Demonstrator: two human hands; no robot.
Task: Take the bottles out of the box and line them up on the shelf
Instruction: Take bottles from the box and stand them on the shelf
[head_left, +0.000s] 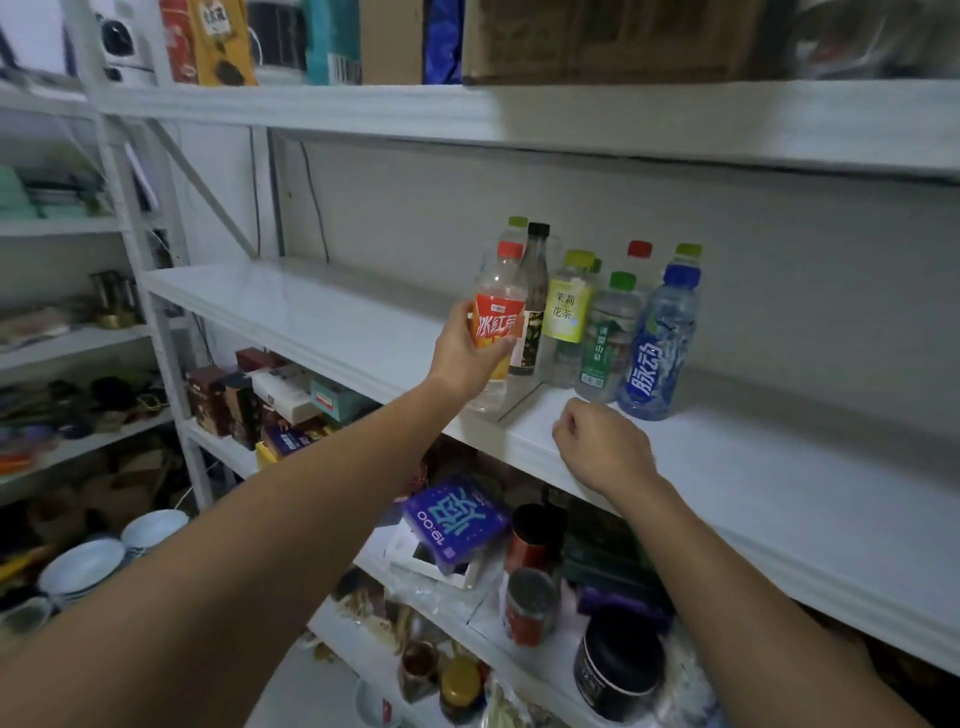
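The left hand (464, 358) grips the red-labelled bottle (497, 326) around its middle; long axis near upright, base at the front edge of the shelf (322, 317); the standing bottles (613, 322) lie just to its right, so the open place is at the row's left end. The right hand (605, 447) rests loosely curled and empty on the shelf edge, nearer the blue bottle (658, 345); the box is not in view.

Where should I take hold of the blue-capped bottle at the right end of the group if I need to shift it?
Take the blue-capped bottle around its labelled middle, coming in from the right or front. It stands upright at the row's right end, so that side is open shelf, while the green-capped bottle crowds its left. The right hand, loosely closed and empty at the shelf edge, is nearest for the grip.
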